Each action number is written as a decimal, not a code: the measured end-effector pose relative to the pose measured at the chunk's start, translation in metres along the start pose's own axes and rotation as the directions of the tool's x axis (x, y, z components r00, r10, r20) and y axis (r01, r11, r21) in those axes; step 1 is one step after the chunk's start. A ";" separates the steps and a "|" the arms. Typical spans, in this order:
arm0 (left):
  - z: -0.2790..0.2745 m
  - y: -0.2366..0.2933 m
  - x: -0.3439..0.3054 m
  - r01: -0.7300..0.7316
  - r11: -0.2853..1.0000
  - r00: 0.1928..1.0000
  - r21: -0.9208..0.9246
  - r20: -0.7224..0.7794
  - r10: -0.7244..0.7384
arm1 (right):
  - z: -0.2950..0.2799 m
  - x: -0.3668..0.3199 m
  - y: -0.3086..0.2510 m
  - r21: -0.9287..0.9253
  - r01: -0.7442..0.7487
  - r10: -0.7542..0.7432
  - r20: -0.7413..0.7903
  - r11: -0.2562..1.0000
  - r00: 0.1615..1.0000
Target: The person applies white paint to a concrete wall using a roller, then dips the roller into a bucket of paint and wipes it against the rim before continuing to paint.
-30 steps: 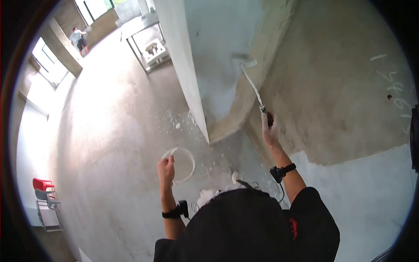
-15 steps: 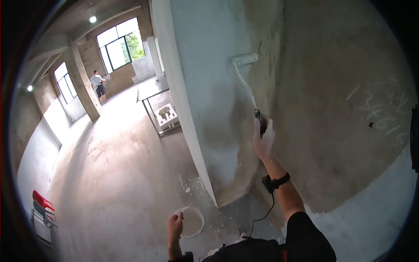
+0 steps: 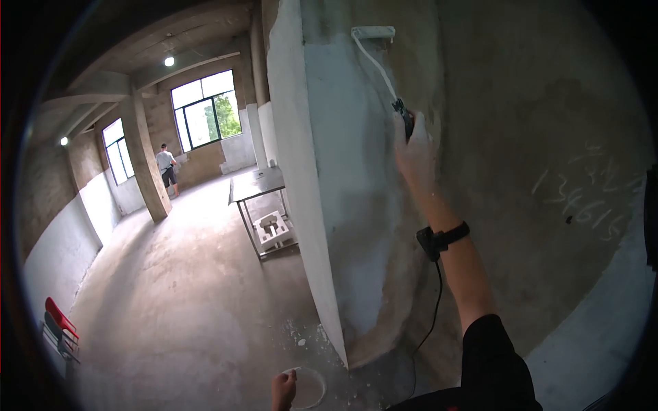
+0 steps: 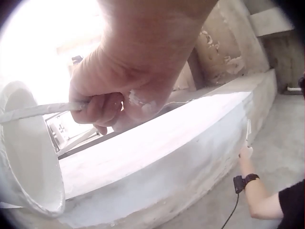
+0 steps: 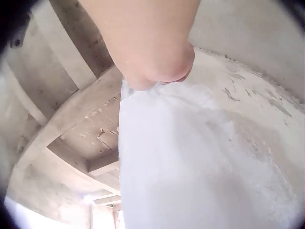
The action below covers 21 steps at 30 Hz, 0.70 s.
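Note:
My right hand (image 3: 411, 147) grips the dark handle of a paint roller (image 3: 373, 32), raised high. The white roller head lies against the top of the pale painted strip on a concrete pillar (image 3: 346, 171). In the right wrist view the back of the right hand (image 5: 152, 52) fills the top, with the painted pillar face (image 5: 190, 157) below it. My left hand (image 3: 283, 389) hangs low at the frame's bottom and holds the thin wire handle (image 4: 38, 110) of a white paint bucket (image 4: 28, 157); the bucket's rim (image 3: 308, 387) shows beside the hand in the head view.
A bare concrete wall (image 3: 548, 137) with chalk numbers (image 3: 582, 198) is at right. A metal table (image 3: 264, 198) stands past the pillar. Another person (image 3: 166, 168) stands by a far column. Red chairs (image 3: 58, 322) are stacked at lower left. White flecks dot the floor by the pillar's foot.
My right hand has pushed the roller upward along the pillar, from its lower part to near the top. The view has tilted up; the left hand keeps the bucket low.

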<state>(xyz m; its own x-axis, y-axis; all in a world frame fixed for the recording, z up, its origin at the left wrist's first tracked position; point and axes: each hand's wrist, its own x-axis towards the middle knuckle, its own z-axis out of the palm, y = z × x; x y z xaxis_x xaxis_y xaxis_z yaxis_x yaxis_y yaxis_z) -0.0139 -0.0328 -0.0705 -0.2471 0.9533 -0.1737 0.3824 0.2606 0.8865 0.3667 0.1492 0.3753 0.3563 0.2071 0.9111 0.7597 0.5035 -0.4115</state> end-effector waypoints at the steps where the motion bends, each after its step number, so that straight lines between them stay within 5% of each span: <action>1: -0.005 0.007 -0.005 0.038 0.999 0.999 0.007 0.007 -0.038 | 0.004 0.004 -0.005 0.003 0.003 -0.003 -0.003 1.000 1.000; 9: -0.010 -0.012 0.003 0.028 1.000 0.999 -0.007 -0.043 -0.028 | 0.040 0.009 -0.003 0.021 0.228 -0.222 -0.149 0.974 0.964; 21: -0.015 -0.025 0.018 0.024 1.000 0.999 0.005 -0.037 -0.024 | 0.033 -0.050 0.020 0.090 0.155 -0.149 -0.076 0.984 0.986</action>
<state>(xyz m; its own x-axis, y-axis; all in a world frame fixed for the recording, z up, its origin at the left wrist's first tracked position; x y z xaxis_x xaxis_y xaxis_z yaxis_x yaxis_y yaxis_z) -0.0410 -0.0245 -0.0892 -0.2886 0.9405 -0.1791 0.3806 0.2844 0.8799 0.3462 0.1768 0.3219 0.2797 0.0660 0.9578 0.7540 0.6026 -0.2616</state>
